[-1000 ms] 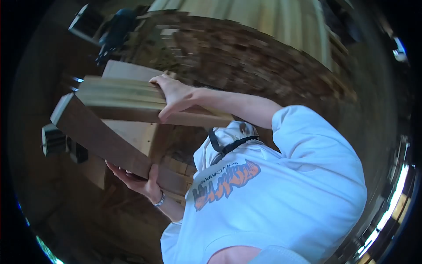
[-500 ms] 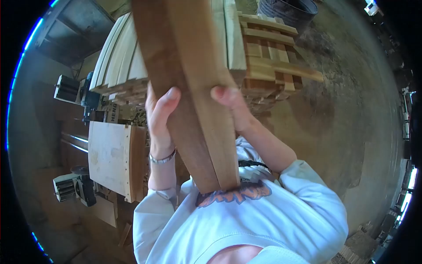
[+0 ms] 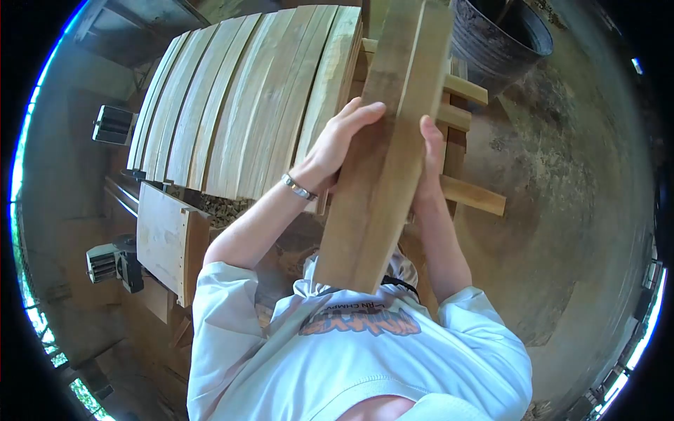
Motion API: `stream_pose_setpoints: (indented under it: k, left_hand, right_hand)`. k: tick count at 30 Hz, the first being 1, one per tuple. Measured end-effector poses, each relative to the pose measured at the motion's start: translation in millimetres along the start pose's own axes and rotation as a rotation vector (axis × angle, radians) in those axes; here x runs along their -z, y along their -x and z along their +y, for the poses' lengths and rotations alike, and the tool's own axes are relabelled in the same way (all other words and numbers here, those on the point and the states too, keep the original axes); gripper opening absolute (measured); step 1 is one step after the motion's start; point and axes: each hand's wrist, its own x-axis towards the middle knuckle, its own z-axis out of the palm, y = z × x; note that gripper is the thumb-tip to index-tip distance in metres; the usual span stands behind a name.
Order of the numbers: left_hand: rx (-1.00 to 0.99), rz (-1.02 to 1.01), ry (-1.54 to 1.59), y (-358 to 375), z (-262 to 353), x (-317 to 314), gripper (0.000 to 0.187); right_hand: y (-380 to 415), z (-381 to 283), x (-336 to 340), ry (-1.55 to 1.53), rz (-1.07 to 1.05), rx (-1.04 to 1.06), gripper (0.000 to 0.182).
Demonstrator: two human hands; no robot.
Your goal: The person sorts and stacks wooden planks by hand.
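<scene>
Two long wooden boards lie side by side in my grip, a darker board on the left and a lighter board on the right. My left hand, with a metal bracelet on its wrist, clasps the left edge, thumb on the upper face. From the opposite edge my right hand presses in, thumb up; its other fingers are mostly hidden. The boards' near ends reach close to my shirt front, while the far ends run past the top of the view. To their left is a broad stack of pale boards.
Beyond the held boards, a crosswise pile of wooden pieces sticks out to the right. A dark metal drum stands behind it. At left are a wooden panel and a machine part. Concrete floor extends rightward.
Both hands have carried the boards rightward, and their far ends now lean right instead of left. More of the pale stack shows. My view has shifted too. Both hands keep hold.
</scene>
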Motion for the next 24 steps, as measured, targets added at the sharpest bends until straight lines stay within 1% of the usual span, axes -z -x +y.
stream_pose_setpoints:
  k: [1,2,4,5,6,7,9,10,11,12,14,15,16,17,18,20,21,22,23,24]
  left_hand:
    - [0.045,-0.014,0.050,-9.9,-0.9,4.1,0.076]
    - [0.042,-0.007,0.056,-12.2,4.9,2.1,0.076]
    - [0.132,0.005,0.031,-15.5,21.2,-2.2,0.061]
    - [0.143,0.052,0.019,-18.7,26.2,-4.7,0.051]
    - [0.138,0.061,0.027,-22.8,28.4,-2.9,0.051]
    - [0.162,0.074,0.048,-29.6,31.3,-0.5,0.053]
    - [0.205,0.090,0.092,-44.3,20.6,3.1,0.056]
    - [0.005,0.234,-0.233,-54.8,6.5,7.0,0.058]
    - [-0.205,0.374,-0.564,-62.4,-0.4,8.5,0.062]
    - [-0.185,0.343,-0.728,-64.0,-0.9,6.3,0.065]
    - [-0.233,0.381,-0.847,-64.8,-8.8,3.3,0.060]
    - [-0.226,0.386,-0.839,-64.5,-11.2,3.8,0.060]
    - [-0.300,0.384,-0.844,-63.1,-12.6,5.4,0.058]
    - [-0.370,0.383,-0.846,-59.6,-14.8,5.7,0.057]
    - [-0.365,0.389,-0.838,-49.6,-16.9,4.2,0.057]
    - [-0.786,0.272,-1.007,-27.6,-11.1,2.6,0.056]
    - [-0.789,0.284,-0.999,-14.7,-0.1,8.8,0.056]
    - [-0.770,0.337,-1.330,4.5,13.3,19.8,0.058]
    - [-0.732,0.389,-1.657,18.8,18.2,31.7,0.060]
    - [-0.728,0.406,-1.640,25.5,11.3,45.1,0.060]
  right_hand:
    - [-13.8,9.7,12.8,-0.005,-0.012,0.004,0.066]
    - [-25.0,11.5,13.8,-0.010,-0.029,0.009,0.064]
    - [-37.3,9.8,14.5,-0.053,-0.032,-0.012,0.061]
    - [-37.2,2.1,9.4,-0.087,-0.082,-0.073,0.062]
    - [-39.2,-2.6,7.2,-0.119,-0.130,-0.136,0.062]
    - [-45.6,-3.7,7.0,-0.113,-0.135,-0.142,0.062]
    - [-47.9,0.1,10.3,0.129,0.022,-0.115,0.066]
    - [-45.9,3.2,15.0,0.136,0.028,-0.135,0.066]
    - [-46.1,7.9,20.2,0.142,0.029,-0.091,0.067]
    - [-48.8,14.7,25.8,0.145,0.027,-0.038,0.068]
    - [-43.1,35.4,43.3,0.155,0.031,0.046,0.069]
    - [-41.8,46.2,52.6,0.161,0.030,0.090,0.070]
    - [-41.9,57.4,60.9,0.166,0.028,0.138,0.070]
    - [-41.3,71.3,74.7,0.172,0.027,0.126,0.070]
    - [-41.9,85.8,89.4,0.160,0.043,0.084,0.071]
    - [-56.1,90.2,89.5,0.152,0.038,0.055,0.072]
    - [-58.9,86.7,81.5,0.089,0.056,0.034,0.071]
    - [-58.2,85.1,75.8,0.029,0.080,0.007,0.070]
    - [-61.0,87.5,71.5,0.115,0.168,-0.012,0.070]
    - [-61.9,84.6,58.8,0.134,0.161,-0.021,0.070]
